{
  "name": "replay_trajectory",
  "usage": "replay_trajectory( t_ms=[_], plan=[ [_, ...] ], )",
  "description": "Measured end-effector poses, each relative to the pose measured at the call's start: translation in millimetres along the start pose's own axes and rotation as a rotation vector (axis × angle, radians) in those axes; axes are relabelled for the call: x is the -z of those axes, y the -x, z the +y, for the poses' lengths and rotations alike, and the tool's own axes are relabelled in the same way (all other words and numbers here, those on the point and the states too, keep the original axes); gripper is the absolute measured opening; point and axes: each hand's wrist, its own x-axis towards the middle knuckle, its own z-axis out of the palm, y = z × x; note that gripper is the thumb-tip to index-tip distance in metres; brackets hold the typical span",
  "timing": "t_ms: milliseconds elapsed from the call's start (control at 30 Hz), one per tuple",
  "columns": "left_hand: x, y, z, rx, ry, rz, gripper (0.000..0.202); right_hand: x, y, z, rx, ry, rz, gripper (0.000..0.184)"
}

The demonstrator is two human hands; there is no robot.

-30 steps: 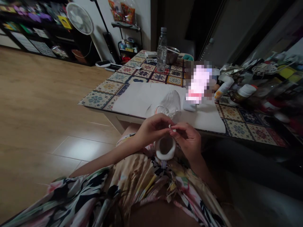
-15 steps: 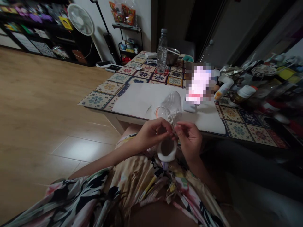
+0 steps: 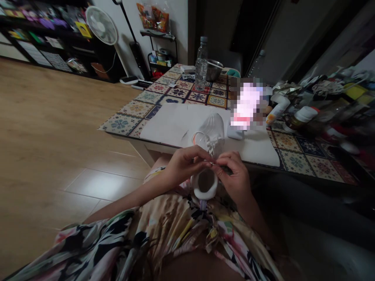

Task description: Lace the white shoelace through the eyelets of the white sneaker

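Observation:
A white sneaker [image 3: 205, 187] rests on my lap with its heel opening toward me. My left hand [image 3: 187, 162] and my right hand [image 3: 233, 175] meet just above its tongue, both with fingers pinched on the white shoelace [image 3: 215, 164]. A second white sneaker [image 3: 211, 130] with an orange accent lies on a white sheet [image 3: 175, 121] on the table, right beyond my hands.
The patterned table [image 3: 125, 119] carries a clear plastic bottle [image 3: 200, 64], a metal bowl [image 3: 213, 69], and a clutter of bottles and packets [image 3: 304, 113] at the right. A standing fan [image 3: 102, 27] and shelves are at the back left, over wooden floor [image 3: 52, 128].
My hands have drawn closer together over the shoe on my lap, still working the lace. The sneaker has shifted only slightly.

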Motion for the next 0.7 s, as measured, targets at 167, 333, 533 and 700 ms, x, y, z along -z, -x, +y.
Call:
replay_trajectory(
  t_ms=[167,333,533,700],
  plan=[
    [-1.9,0.2,3.5,0.156,0.108,0.002,0.012,0.1,0.7,4.1,0.012,-0.063,-0.096,0.004],
    [-2.5,-1.6,4.2,0.239,0.162,0.017,0.016,0.0,1.8,3.2,0.320,0.260,-0.023,0.019],
    [1.7,-5.4,1.7,0.245,0.170,-0.046,0.018,-2.3,2.1,0.2,0.413,0.314,0.058,0.017],
    [5.8,-13.9,-7.8,0.090,0.075,-0.049,0.018,5.1,2.3,-1.6,0.365,0.230,0.052,0.006]
  ],
)
